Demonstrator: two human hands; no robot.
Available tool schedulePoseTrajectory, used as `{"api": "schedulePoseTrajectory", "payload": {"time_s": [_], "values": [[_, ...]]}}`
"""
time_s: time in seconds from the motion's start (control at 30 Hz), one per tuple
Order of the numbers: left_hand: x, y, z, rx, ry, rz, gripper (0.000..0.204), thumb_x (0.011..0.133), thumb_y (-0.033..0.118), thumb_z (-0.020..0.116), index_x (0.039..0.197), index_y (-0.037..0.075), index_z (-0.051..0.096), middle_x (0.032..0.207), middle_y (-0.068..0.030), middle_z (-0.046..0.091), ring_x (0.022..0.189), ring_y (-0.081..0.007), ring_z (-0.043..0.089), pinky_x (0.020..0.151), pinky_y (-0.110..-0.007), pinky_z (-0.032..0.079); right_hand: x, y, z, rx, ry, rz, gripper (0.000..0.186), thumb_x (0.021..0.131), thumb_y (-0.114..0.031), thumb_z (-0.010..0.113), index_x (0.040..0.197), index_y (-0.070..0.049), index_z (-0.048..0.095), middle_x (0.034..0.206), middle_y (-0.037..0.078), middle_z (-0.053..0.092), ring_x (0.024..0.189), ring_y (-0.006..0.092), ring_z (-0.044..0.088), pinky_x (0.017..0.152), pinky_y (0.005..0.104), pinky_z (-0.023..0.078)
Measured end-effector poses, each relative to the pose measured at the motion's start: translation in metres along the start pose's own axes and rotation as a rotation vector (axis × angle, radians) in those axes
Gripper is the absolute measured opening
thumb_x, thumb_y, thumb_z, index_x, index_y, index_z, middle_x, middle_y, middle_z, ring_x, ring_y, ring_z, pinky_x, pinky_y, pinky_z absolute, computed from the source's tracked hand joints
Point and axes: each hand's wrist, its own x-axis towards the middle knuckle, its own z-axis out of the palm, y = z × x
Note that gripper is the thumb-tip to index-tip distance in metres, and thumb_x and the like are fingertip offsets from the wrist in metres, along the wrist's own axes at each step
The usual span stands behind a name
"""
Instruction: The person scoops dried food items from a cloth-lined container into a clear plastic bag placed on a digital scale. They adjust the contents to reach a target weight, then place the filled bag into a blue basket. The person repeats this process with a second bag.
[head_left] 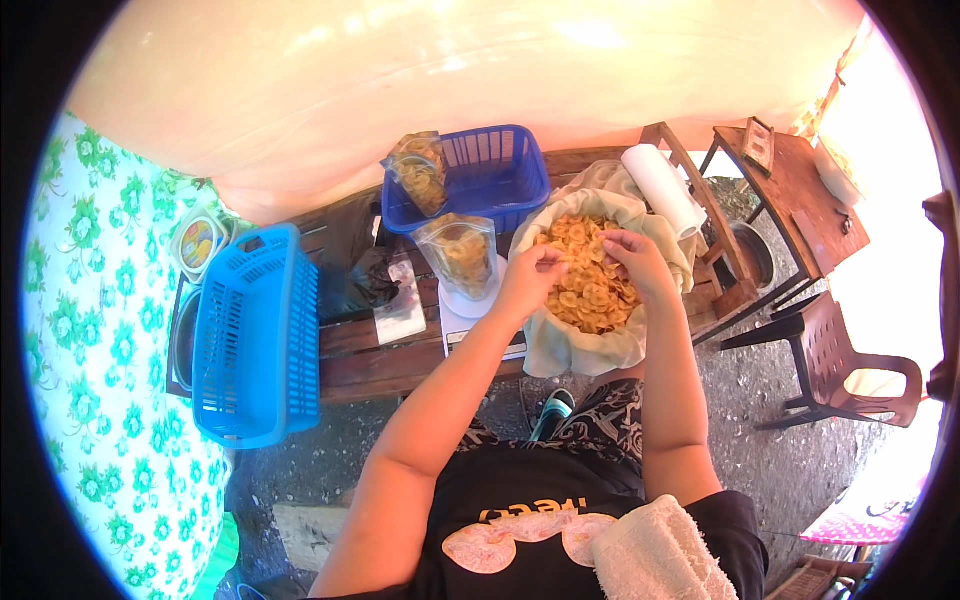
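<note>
A cloth-lined container [545,350] holds a heap of thin golden chips [590,305]. Over the left part of the heap, my left hand [535,275] has its fingertips drawn together, perhaps on chips too small to tell. My right hand [635,260] is over the upper right part, thumb and fingers also pinched; what they hold is unclear. Left of the container, an upright clear pouch of chips [462,260] stands on a white scale [458,320]. Behind it, another filled pouch [417,180] rests at the left end of a dark blue basket [505,190].
A light blue basket [250,350], dark plastic bags [365,270] and a white roll [660,185] share the slatted wooden bench [360,375]. At right are a wooden table [800,200], metal pot [755,260] and brown chair [840,370]. A flowered sheet [110,390] hangs at left.
</note>
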Motion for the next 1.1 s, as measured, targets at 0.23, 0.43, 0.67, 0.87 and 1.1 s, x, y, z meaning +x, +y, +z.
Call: {"api": "schedulePoseTrajectory", "payload": {"time_s": [0.23, 0.43, 0.67, 0.87, 1.1], "values": [[-0.007, 0.026, 0.003, -0.42, 0.057, -0.101, 0.017, 0.095, 0.008, 0.062, 0.111, 0.0, 0.061, 0.093, -0.0033, 0.064, 0.083, -0.0101, 0.062, 0.071, -0.023, 0.052, -0.025, -0.02, 0.037, 0.164, -0.075, -0.031, 0.018, 0.09, -0.011, 0.069, 0.107, -0.006, 0.067, 0.091, -0.003, 0.065, 0.078, 0.0055, 0.059, 0.066, 0.0198, 0.044], [-0.034, 0.071, -0.044, -0.072, 0.261, 0.254, 0.012, 0.093, 0.01, 0.064, 0.101, 0.002, 0.068, 0.085, -0.0035, 0.068, 0.077, -0.0119, 0.064, 0.07, -0.027, 0.051, -0.028, -0.071, 0.079, 0.175, -0.2, -0.281, 0.013, 0.09, -0.009, 0.068, 0.102, -0.005, 0.068, 0.093, -0.001, 0.067, 0.082, 0.0059, 0.06, 0.068, 0.0208, 0.045], [-0.029, 0.094, -0.138, 0.704, 0.487, 0.543, 0.011, 0.088, 0.01, 0.067, 0.095, 0.003, 0.072, 0.099, -0.0101, 0.064, 0.094, -0.0271, 0.061, 0.081, -0.036, 0.049, -0.005, -0.116, 0.153, -0.381, -0.192, -0.644, 0.013, 0.089, -0.008, 0.065, 0.101, -0.001, 0.068, 0.092, 0.006, 0.07, 0.085, 0.0161, 0.065, 0.078, 0.0293, 0.05], [-0.027, 0.07, -0.137, 0.818, 0.465, 0.533, 0.011, 0.083, 0.009, 0.068, 0.092, 0.005, 0.074, 0.097, -0.0096, 0.063, 0.093, -0.0313, 0.059, 0.081, -0.041, 0.049, 0.004, -0.109, 0.164, -0.535, -0.211, -0.59, 0.014, 0.088, -0.009, 0.065, 0.1, -0.002, 0.068, 0.09, 0.008, 0.07, 0.086, 0.0193, 0.066, 0.079, 0.0316, 0.05], [-0.026, 0.061, -0.137, 0.629, 0.382, 0.406, 0.014, 0.088, 0.009, 0.064, 0.1, 0.004, 0.07, 0.1, -0.0106, 0.063, 0.098, -0.032, 0.06, 0.082, -0.04, 0.048, 0.011, -0.107, 0.15, -0.365, -0.229, -0.492, 0.015, 0.089, -0.012, 0.067, 0.099, -0.002, 0.069, 0.09, 0.003, 0.07, 0.082, 0.0117, 0.06, 0.077, 0.0288, 0.049]]}}
